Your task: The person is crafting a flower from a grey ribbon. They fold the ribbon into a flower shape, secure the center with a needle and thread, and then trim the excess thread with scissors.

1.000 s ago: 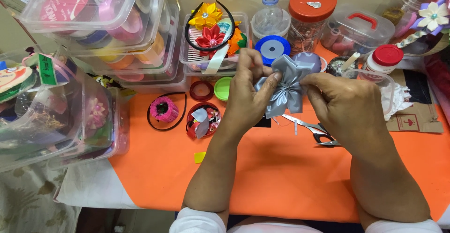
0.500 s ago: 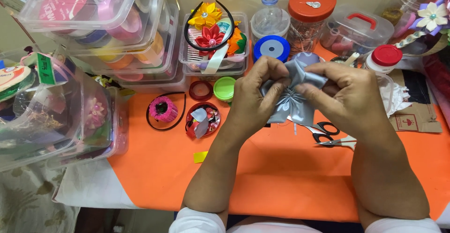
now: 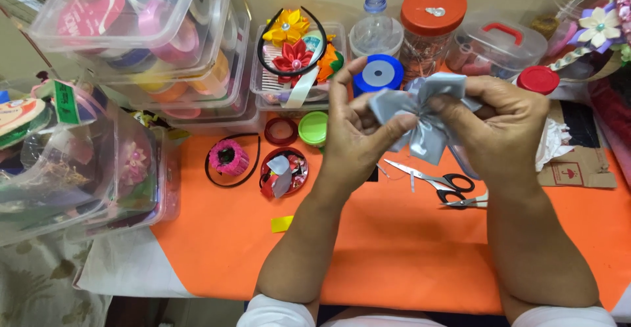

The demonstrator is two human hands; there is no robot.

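Two hands hold one grey ribbon bow (image 3: 420,120) up in the air, above the middle of the desk (image 3: 394,261) and toward its far edge; the left hand (image 3: 358,136) pinches the left side of the bow, thumb and fingers pressed together on the ribbon; the right hand (image 3: 503,126) pinches the right side, fingers curled and pressed on the folds; the bow's tails hang down between the hands.

Just under the hands, on the orange desk top, lie small scissors (image 3: 440,186) with black handles; behind the bow, by the far edge, stands a blue ribbon roll (image 3: 379,74), with a clear bottle (image 3: 376,28) behind it and a jar with an orange lid (image 3: 430,28) next to that; a small green cup (image 3: 314,128) sits left of the left hand; near it lie a round dish of scraps (image 3: 284,171) and a pink flower on a black headband (image 3: 230,158); a clear box with flower headbands (image 3: 292,47) stands at the far edge; clear tubs of ribbon rolls (image 3: 144,38) are stacked at the far left corner; a flat brown cardboard box (image 3: 582,163) lies by the right edge.
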